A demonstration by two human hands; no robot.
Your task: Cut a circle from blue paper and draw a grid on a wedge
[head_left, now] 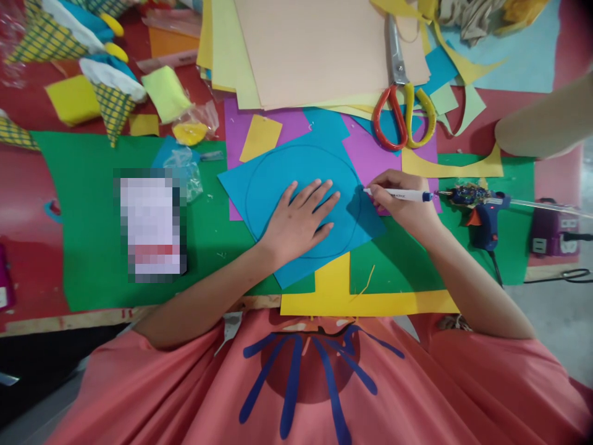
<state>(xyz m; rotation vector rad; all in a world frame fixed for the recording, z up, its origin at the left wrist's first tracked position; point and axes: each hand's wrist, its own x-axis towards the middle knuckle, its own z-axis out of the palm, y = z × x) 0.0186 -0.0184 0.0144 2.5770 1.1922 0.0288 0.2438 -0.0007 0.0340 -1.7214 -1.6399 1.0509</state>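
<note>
A blue craft sheet (319,167) lies tilted on the table with a large round outline drawn on it in dark ink. My left hand (301,216) rests flat inside that outline, fingers spread, pressing on the sheet. In my right hand (401,194) is a white marker pen (405,194) with a blue end, pinched between thumb and fingers. Its tip is at the right side of the drawn circle, where the hand's shadow falls on the sheet. Beneath the blue sheet are purple sheets (238,142) and a green sheet (208,272).
Red-and-yellow-handled scissors (398,74) lie on stacked pale sheets (315,49). A blue glue gun (484,216) is right of my right hand, near a purple power socket (556,228). A blurred-out rectangular object (151,225) sits left. Checked fabric pieces (113,105) and yellow scraps (407,303) lie around.
</note>
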